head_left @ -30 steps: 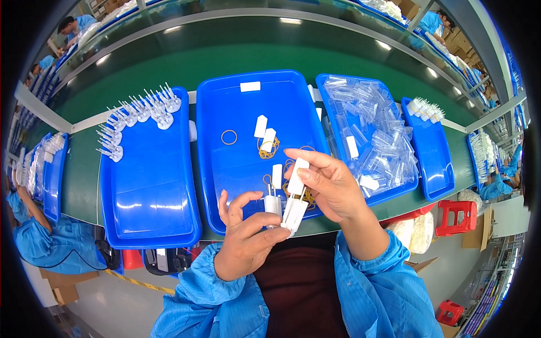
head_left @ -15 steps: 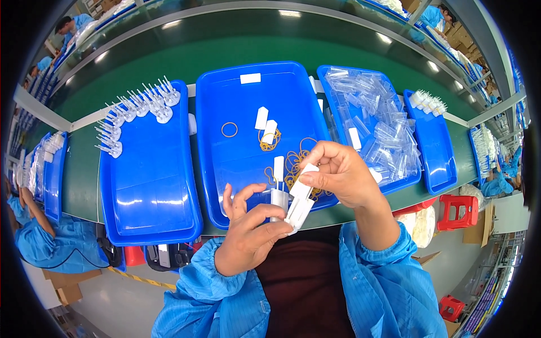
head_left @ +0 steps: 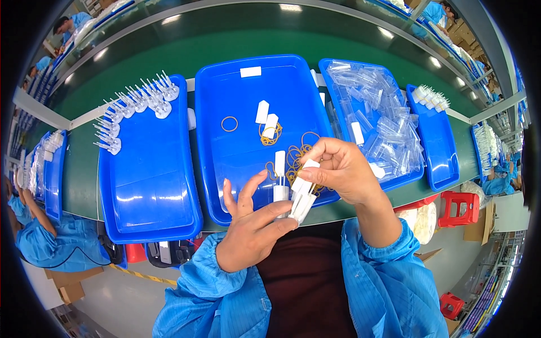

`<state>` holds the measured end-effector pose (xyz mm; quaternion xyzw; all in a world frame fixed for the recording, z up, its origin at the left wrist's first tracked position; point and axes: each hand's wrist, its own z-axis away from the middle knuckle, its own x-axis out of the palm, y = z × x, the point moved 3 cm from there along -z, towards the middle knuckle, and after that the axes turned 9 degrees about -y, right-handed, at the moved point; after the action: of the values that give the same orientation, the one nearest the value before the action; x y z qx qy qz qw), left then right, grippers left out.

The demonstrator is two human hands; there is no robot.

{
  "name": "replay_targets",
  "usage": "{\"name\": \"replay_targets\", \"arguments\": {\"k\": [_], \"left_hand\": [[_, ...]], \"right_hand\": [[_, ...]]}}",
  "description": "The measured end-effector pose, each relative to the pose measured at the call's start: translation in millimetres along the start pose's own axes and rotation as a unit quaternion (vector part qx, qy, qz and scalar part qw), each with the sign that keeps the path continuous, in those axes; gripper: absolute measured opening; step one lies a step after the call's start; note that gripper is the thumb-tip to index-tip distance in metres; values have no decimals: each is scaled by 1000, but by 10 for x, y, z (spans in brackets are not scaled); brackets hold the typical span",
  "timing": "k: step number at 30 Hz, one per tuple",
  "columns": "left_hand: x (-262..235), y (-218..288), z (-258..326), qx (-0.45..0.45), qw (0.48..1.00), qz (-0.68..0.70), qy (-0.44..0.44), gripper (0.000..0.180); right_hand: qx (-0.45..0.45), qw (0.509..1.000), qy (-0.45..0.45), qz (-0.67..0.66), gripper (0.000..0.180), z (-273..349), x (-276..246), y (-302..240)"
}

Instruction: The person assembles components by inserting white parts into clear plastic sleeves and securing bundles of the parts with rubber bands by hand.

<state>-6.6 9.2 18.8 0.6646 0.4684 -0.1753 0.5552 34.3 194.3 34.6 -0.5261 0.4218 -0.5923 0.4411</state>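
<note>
My left hand point(head_left: 253, 234) pinches a slim white plastic piece point(head_left: 302, 208) between thumb and forefinger, its other fingers spread. Close to that forefinger stands a second white piece point(head_left: 280, 193), with thin rods rising to a narrow white block point(head_left: 280, 162); whether the hand also grips it is unclear. My right hand point(head_left: 344, 172) pinches a small white cap point(head_left: 305, 176) just above the slim piece. Thin rods show between cap and piece. Behind my fingers, tan rubber bands point(head_left: 296, 158) lie in the middle blue tray point(head_left: 225, 152).
Loose white blocks point(head_left: 262, 112) and a single rubber band point(head_left: 229, 124) lie in the middle tray. Clear plastic tubes fill a right tray point(head_left: 414, 174). White stemmed parts point(head_left: 160, 104) line the left tray point(head_left: 146, 191); similar ones point(head_left: 430, 98) sit far right. Red stools point(head_left: 459, 208) stand beyond.
The pieces between my hands have tilted more upright, and thin rods now show below the cap. My right hand has shifted slightly, still pinching the cap. The left hand keeps its hold.
</note>
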Motion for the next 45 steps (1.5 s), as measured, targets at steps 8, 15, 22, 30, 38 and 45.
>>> {"name": "replay_targets", "arguments": {"k": [8,15,22,30,38,45], "left_hand": [[-5,6,-1,-5,1000,-12,27,15],[15,-10,4,-18,996,-79,33,22],[6,-75,40,-18,999,-26,19,23],[-54,-61,51,-16,998,50,24,22],[-45,-37,43,-2,1000,19,14,19],[-94,-86,-11,-49,995,73,57,16]], "right_hand": [[0,1000,-12,-28,13,-36,-25,13],[3,1000,-2,6,15,-57,-40,48],[16,998,4,55,16,-22,13,26],[11,1000,-27,6,12,46,-48,57],[32,999,11,-30,12,102,-1,94],[-118,987,106,-32,13,88,67,107]]}}
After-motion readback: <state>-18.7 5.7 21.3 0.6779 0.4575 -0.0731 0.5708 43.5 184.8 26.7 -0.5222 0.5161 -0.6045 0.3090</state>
